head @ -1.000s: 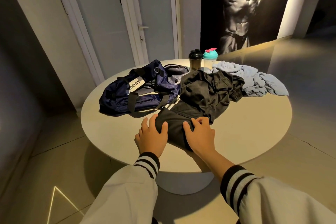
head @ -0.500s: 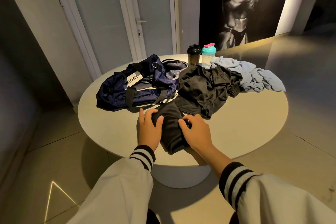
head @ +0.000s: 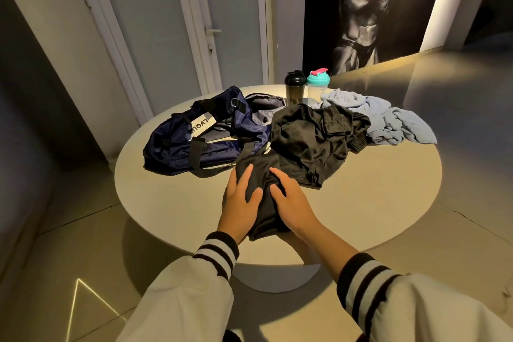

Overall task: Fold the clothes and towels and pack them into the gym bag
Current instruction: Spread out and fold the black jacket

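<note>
Head view: left hand [head: 241, 201] and right hand [head: 292, 203] flat, straight-fingered, on black garment [head: 263, 176] near navy gym bag [head: 177, 144] labelled "LVQU"

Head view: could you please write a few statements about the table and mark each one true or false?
1. The left hand and right hand rest on a folded black garment. True.
2. The navy gym bag lies right of the light blue towel. False: the bag lies left of it.
3. A black bottle and a teal-lidded bottle stand near the far edge of the table. True.
4. The towel is neatly folded. False: it lies crumpled.
</note>
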`<state>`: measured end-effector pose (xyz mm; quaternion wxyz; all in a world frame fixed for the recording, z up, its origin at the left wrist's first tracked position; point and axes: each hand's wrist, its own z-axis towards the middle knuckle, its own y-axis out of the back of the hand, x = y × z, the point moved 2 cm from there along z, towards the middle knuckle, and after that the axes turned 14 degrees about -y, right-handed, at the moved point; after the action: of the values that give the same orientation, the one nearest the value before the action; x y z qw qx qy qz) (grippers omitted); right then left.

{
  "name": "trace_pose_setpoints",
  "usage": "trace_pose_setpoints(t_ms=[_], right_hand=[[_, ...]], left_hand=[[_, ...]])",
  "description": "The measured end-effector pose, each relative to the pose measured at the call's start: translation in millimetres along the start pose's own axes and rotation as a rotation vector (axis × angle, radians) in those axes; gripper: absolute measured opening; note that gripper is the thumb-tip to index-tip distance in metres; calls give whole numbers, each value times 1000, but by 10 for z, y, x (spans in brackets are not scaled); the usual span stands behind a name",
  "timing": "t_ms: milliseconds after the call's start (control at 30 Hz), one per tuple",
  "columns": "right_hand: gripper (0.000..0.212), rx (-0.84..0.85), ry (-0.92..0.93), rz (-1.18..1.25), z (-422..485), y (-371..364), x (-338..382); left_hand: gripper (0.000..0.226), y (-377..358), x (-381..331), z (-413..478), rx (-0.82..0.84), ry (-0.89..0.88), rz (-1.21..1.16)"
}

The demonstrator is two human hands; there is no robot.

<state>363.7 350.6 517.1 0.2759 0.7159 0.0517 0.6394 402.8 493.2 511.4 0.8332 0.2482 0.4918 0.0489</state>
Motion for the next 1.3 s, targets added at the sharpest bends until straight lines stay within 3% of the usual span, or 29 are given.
trace_pose_setpoints(t_ms=[267, 467, 567, 733, 867, 1033, 1200, 1300], right_hand=[[44, 3, 109, 213, 853, -164, 516], [42, 102, -83, 253, 1384, -316, 839], [38, 180, -184, 289, 1415, -372, 1189], [32, 309, -327, 145, 1408, -326, 1787], [32, 175, -399, 22, 1639, -159, 1986], [36, 146, -422, -162, 2145, -181, 1990], [39, 352, -405, -301, 2533, -477, 1873], [46, 470, -340, -471, 2750, -645, 1728]], left_hand=[[50, 409, 125, 840, -241, 99, -392], [54, 654, 206, 1424, -39, 240, -459], [60, 1048, 133, 1570, 3, 305, -425], [64, 1713, -12, 1749, 56, 451, -339], [65, 2043, -84, 2027, 6, 506, -211], [69, 2131, 166, 2437, 61, 523, -73], [71, 2084, 521, 2667, 135, 594, 119], [70, 1983, 683, 2780, 169, 604, 81]])
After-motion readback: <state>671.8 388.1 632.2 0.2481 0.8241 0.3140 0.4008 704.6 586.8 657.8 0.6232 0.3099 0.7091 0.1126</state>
